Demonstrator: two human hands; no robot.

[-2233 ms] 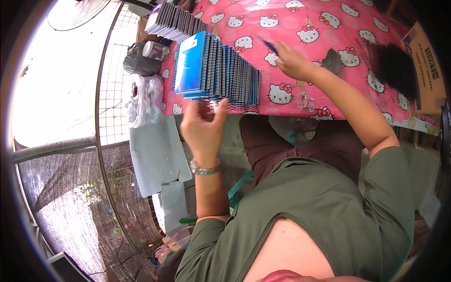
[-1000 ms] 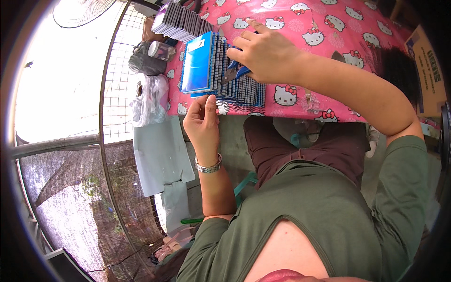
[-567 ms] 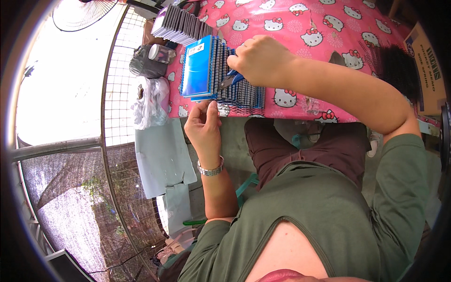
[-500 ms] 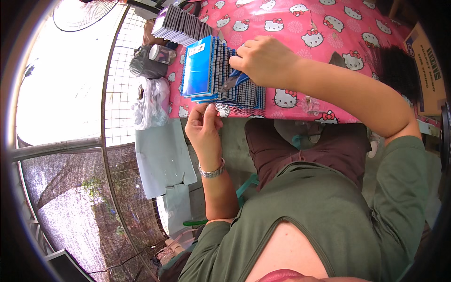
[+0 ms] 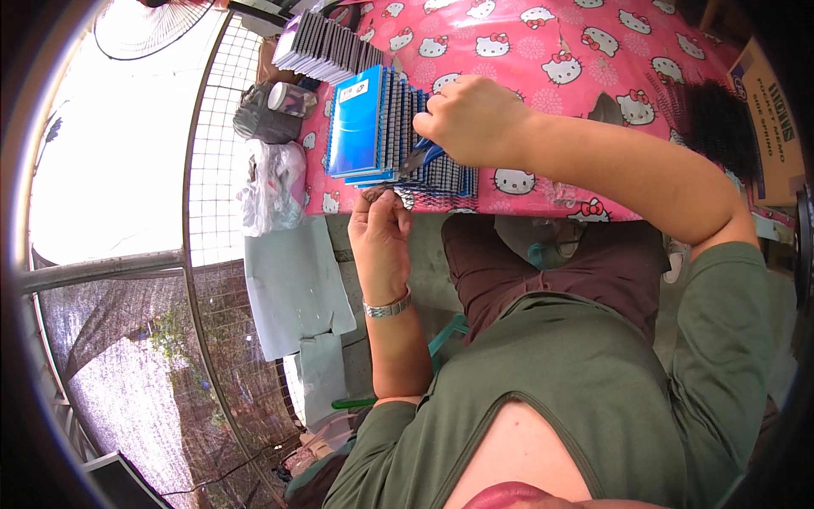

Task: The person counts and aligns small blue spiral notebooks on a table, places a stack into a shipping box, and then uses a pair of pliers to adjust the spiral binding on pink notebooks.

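Note:
A row of blue spiral notebooks (image 5: pixel 356 127) lies stacked on the table, their dark wire coils facing right. My right hand (image 5: pixel 471 119) is closed around blue-handled pliers (image 5: pixel 417 159); the jaws point down-left at the coils near the row's close end. Just below those jaws, my left hand (image 5: pixel 381 222) is held at the table's front edge with thumb and fingers pinched together. It seems to grip the end of a dark coil wire (image 5: pixel 424 188), though the tips are small and partly hidden.
Behind the notebooks stands another row of dark-edged notebooks (image 5: pixel 326 51). A plastic jar (image 5: pixel 290 99) and a white plastic bag (image 5: pixel 273 187) are at the left. On the right lie a heap of black wire coils (image 5: pixel 721 136) and a cardboard box (image 5: pixel 770 127) on the pink tablecloth (image 5: pixel 560 119).
My left hand has shifted slightly right and its fingers have drawn closer together. My right hand, with the pliers, has moved a little down toward me.

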